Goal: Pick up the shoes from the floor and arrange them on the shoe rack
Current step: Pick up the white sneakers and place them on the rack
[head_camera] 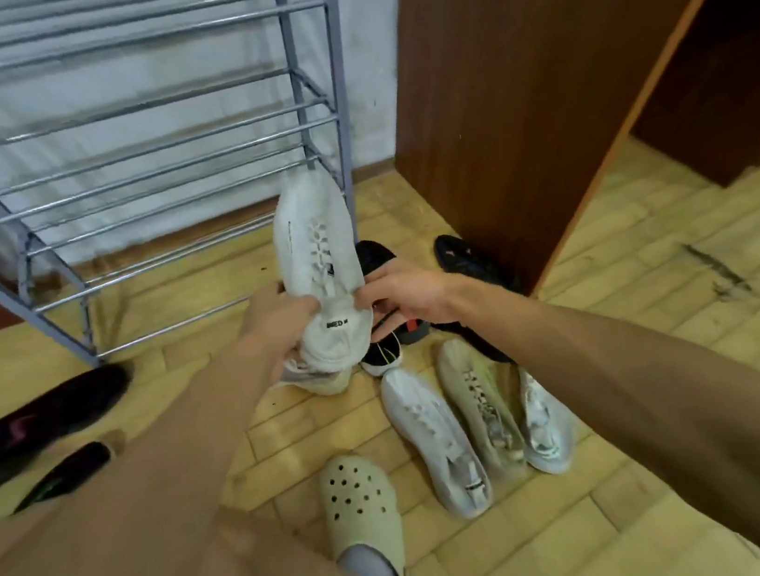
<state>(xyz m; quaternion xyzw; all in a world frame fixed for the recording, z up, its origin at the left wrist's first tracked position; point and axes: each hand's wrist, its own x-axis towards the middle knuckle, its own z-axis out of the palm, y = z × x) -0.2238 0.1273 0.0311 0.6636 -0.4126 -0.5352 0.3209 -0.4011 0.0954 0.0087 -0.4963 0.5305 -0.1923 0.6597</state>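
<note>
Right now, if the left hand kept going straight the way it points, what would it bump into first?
Probably the shoe rack. The left hand, gripping the white sneaker with the right hand, points toward its lower bars; depth is hard to judge.

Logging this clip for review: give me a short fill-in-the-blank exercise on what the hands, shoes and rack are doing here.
1. Both the left hand and the right hand hold a ____ sneaker by its heel end.
2. The shelves of the grey shoe rack hold ____ shoes.
3. On the floor at the right, ____ pale sneakers lie side by side.
4. The person's foot wears a beige ____ with holes.

Missing words: white; no; three; clog
</note>
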